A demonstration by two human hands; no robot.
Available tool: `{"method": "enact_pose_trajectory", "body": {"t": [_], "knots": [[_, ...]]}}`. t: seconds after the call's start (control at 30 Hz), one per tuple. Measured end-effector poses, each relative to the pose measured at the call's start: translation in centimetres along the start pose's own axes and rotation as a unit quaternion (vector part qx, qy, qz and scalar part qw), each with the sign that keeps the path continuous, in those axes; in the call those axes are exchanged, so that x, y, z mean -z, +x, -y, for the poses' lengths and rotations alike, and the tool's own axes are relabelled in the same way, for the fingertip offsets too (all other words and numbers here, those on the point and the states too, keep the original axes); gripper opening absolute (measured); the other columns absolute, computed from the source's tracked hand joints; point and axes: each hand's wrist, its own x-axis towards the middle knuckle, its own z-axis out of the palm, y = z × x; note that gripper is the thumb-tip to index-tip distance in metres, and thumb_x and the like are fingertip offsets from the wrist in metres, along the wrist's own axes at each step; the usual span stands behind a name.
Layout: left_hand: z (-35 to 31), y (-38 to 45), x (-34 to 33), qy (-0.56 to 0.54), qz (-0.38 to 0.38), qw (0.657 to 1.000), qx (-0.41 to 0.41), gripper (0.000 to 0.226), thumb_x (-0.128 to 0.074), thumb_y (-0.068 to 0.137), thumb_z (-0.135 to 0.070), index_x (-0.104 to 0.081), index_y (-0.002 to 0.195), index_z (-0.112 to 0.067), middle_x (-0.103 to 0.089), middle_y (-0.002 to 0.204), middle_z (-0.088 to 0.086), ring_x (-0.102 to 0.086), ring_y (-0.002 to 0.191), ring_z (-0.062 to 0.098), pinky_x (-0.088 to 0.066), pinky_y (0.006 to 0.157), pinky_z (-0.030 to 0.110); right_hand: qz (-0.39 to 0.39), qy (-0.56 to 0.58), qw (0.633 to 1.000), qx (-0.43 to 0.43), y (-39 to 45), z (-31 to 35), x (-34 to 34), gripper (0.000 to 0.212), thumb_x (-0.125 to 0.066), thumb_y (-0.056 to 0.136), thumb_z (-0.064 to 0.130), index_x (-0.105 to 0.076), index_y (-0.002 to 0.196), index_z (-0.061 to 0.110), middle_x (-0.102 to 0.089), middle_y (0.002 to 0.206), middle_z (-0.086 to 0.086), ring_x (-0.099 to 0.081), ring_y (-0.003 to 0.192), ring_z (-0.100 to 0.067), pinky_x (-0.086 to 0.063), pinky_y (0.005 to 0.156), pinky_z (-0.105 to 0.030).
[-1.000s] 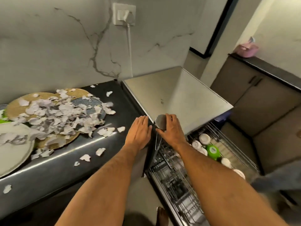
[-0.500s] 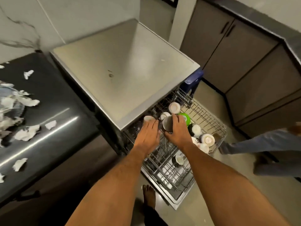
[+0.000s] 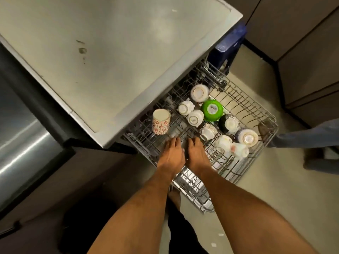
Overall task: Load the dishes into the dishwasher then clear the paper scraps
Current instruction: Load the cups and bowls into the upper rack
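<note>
The dishwasher's upper rack (image 3: 245,109) is pulled out and holds several upturned cups and bowls, among them a red-patterned cup (image 3: 161,121) and a green bowl (image 3: 211,110). My left hand (image 3: 172,154) and my right hand (image 3: 195,153) reach down side by side into the rack's near left part, fingers pointing down. Only a dark sliver of the steel cup (image 3: 185,152) shows between them, against my right palm. My left hand's fingers lie straight beside it. The lower rack (image 3: 194,195) shows beneath my wrists.
The dishwasher's flat grey top (image 3: 119,52) fills the upper left, with the dark counter (image 3: 18,143) beside it. A blue stool (image 3: 229,43) stands behind the rack. Another person's jeans leg (image 3: 308,136) is at the right. My foot (image 3: 174,198) and small paper scraps (image 3: 213,244) are on the floor.
My view has swung from the scrap-covered counter down to the rack. Both hands have carried the steel cup from the dishwasher's top edge down into the upper rack.
</note>
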Motion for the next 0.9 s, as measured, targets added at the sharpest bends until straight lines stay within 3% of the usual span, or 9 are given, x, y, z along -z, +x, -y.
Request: {"method": "enact_pose_trajectory", "body": {"t": [0.1, 0.2, 0.37, 0.6, 0.9], "knots": [[0.3, 1.0, -1.0, 0.018, 0.020, 1.000, 0.010, 0.062, -0.033, 0.107, -0.031, -0.006, 0.159, -0.011, -0.012, 0.166, 0.012, -0.013, 0.153, 0.025, -0.010, 0.126, 0.040, 0.016, 0.047, 0.998, -0.040, 0.9, -0.7, -1.1, 0.078, -0.073, 0.091, 0.020, -0.028, 0.154, 0.011, -0.035, 0.144, -0.009, -0.044, 0.123, -0.018, -0.043, 0.114, -0.038], [0.5, 1.5, -1.9, 0.051, 0.045, 0.998, -0.005, 0.064, -0.041, 0.105, -0.028, -0.010, 0.158, -0.008, -0.016, 0.165, 0.013, -0.015, 0.152, 0.026, -0.008, 0.124, 0.040, 0.035, 0.017, 0.999, -0.018, 1.4, -1.0, -1.9, 0.092, -0.080, 0.085, 0.017, -0.023, 0.157, 0.008, -0.028, 0.153, -0.014, -0.039, 0.136, -0.027, -0.040, 0.116, -0.038], [1.2, 2.0, -3.4, 0.050, 0.074, 0.996, -0.006, 0.075, -0.058, 0.095, -0.031, -0.020, 0.155, -0.006, -0.028, 0.160, 0.013, -0.025, 0.148, 0.025, -0.020, 0.124, 0.043, 0.051, 0.028, 0.998, -0.023, 1.9, -1.6, -2.2, 0.098, -0.085, 0.079, 0.017, -0.025, 0.156, 0.009, -0.033, 0.148, -0.015, -0.044, 0.131, -0.029, -0.042, 0.113, -0.037], [1.3, 1.3, -3.8, 0.086, 0.082, 0.992, -0.031, 0.077, -0.062, 0.093, -0.032, -0.025, 0.155, -0.004, -0.023, 0.162, 0.014, -0.020, 0.150, 0.027, -0.019, 0.124, 0.045, 0.083, 0.021, 0.996, -0.032, 1.9, -1.9, -2.5, 0.122, -0.092, 0.070, 0.022, -0.010, 0.161, 0.013, -0.033, 0.148, -0.015, -0.045, 0.130, -0.030, -0.045, 0.110, -0.040], [1.9, 0.4, -3.1, 0.095, 0.043, 0.994, -0.026, 0.056, -0.043, 0.099, -0.032, -0.035, 0.147, -0.005, -0.035, 0.155, 0.016, -0.031, 0.144, 0.028, -0.029, 0.119, 0.047, 0.088, 0.004, 0.996, -0.016, 1.5, -1.7, -2.0, 0.106, -0.081, 0.083, 0.022, -0.008, 0.160, 0.012, -0.035, 0.148, -0.020, -0.043, 0.132, -0.032, -0.040, 0.115, -0.040]]}}
